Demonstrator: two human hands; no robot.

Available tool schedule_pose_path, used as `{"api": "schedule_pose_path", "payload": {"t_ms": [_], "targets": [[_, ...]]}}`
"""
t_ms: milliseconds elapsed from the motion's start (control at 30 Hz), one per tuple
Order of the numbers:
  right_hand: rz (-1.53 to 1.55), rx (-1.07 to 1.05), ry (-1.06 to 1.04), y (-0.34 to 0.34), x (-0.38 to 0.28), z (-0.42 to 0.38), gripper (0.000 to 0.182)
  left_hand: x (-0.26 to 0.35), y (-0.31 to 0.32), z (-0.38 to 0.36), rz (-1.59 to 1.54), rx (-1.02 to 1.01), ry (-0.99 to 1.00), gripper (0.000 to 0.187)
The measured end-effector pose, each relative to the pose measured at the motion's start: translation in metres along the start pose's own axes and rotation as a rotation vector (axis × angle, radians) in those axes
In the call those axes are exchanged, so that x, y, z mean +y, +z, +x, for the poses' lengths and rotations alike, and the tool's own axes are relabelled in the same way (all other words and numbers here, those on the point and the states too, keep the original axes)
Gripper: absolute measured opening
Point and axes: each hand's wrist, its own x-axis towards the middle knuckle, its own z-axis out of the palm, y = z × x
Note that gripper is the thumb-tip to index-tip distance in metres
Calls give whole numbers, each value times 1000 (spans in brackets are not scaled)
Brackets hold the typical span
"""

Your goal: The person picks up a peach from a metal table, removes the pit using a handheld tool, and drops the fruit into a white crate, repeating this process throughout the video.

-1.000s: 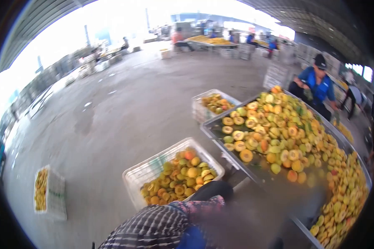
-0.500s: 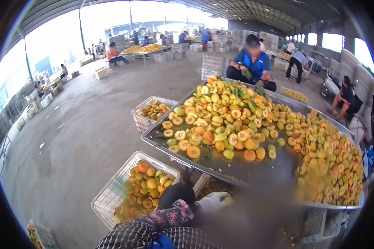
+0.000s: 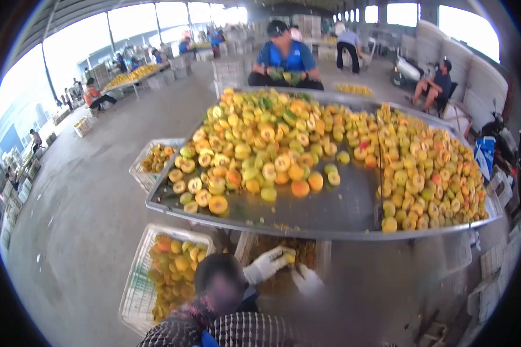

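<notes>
My left hand (image 3: 268,264), in a white glove, is closed on a yellow fruit half (image 3: 290,257) below the front edge of the metal table. Close by on its right is my right hand (image 3: 307,280), also gloved in white; its fingers are blurred, and whether they hold anything is unclear. Beneath both hands stands a crate (image 3: 246,245) with dark scraps in it. A white crate (image 3: 134,272) of yellow-orange fruit sits to the left. Many halved fruits (image 3: 266,136) are heaped on the metal table (image 3: 353,199).
A second fruit pile (image 3: 434,179) covers the table's right part, beyond a divider. A co-worker in a blue vest (image 3: 285,58) sits behind the table. Another fruit crate (image 3: 146,180) stands at the table's left corner. A seated person (image 3: 437,85) is at the right.
The view has turned to the right, so the table appears further left. My right hand has come into sight beside my left hand, which is now raised with the fruit half clearly visible.
</notes>
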Motion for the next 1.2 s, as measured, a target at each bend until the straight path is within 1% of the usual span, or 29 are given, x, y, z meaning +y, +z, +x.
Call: {"api": "schedule_pose_path", "payload": {"t_ms": [33, 67, 100, 133, 167, 200, 267, 300, 333, 367, 433, 467, 567, 633, 667, 733, 833, 933, 967, 1067, 1100, 1133, 1167, 1200], "targets": [[-156, 55, -93, 7, 19, 3, 21, 2, 2, 0, 43, 35, 51, 33], [-191, 99, -244, 9, 23, 2, 17, 3, 2, 0, 76, 67, 79, 32], [-603, 125, -615, 21, 76, 8, 19, 2, 3, -1, 62, 97, 80, 31], [-173, -5, -392, 29, 78, 5, 21, 1, 2, 0, 17, 76, 43, 30], [269, -32, -162, 37, 80, 0, 23, -8, 3, 3, -52, 86, -42, 31], [469, -137, 71, 10, 23, 6, 25, -7, 2, 2, -180, 53, -75, 31], [322, -98, -106, 6, 20, 4, 30, -11, -1, 3, -302, 7, -96, 34], [251, -122, -78, 3, 18, 4, 33, -11, -5, 4, -355, -42, -141, 35], [333, -160, -11, 4, 17, 2, 32, -9, -11, 3, -405, -92, -179, 36], [411, -194, 50, 3, 15, 2, 32, -6, -17, 0, -558, -148, -235, 39], [548, -261, 170, -3, 7, 4, 30, 0, -17, -3, -722, -157, -269, 43], [607, -258, 215, -5, 4, 5, 29, 3, -17, -3, -801, -164, -284, 45], [757, -254, 348, -15, -6, 6, 27, 13, -11, -4, -715, -148, -151, 49], [816, -269, 442, -25, -19, 4, 28, 11, -7, -3, -604, -97, -119, 50], [823, -267, 448, -25, -20, 4, 27, 10, -6, -3, -550, -70, -104, 51], [839, -266, 459, -25, -20, 3, 26, 9, -6, -3, -563, -58, -132, 49], [731, -184, 320, -10, 0, 4, 25, 7, -3, -2, -494, 2, -144, 48], [-36, 178, -217, 10, 38, 10, 27, 0, 2, -1, -389, 72, -140, 48], [-23, 143, -134, 12, 36, 9, 32, -2, 3, -2, -356, 91, -139, 48], [685, 14, 235, 8, 19, 6, 34, -2, -2, -1, -348, 81, -115, 49], [824, -80, 427, -9, -6, 3, 33, -3, -2, -2, -413, 74, -104, 50], [884, -50, 439, -12, -11, 3, 31, -2, -2, -2, -477, 65, -93, 50], [932, -38, 404, -15, -12, 4, 30, 0, -2, -2, -540, 56, -81, 51], [978, -25, 366, -19, -12, 4, 29, 5, -2, -3, -624, 58, -144, 50]]}}
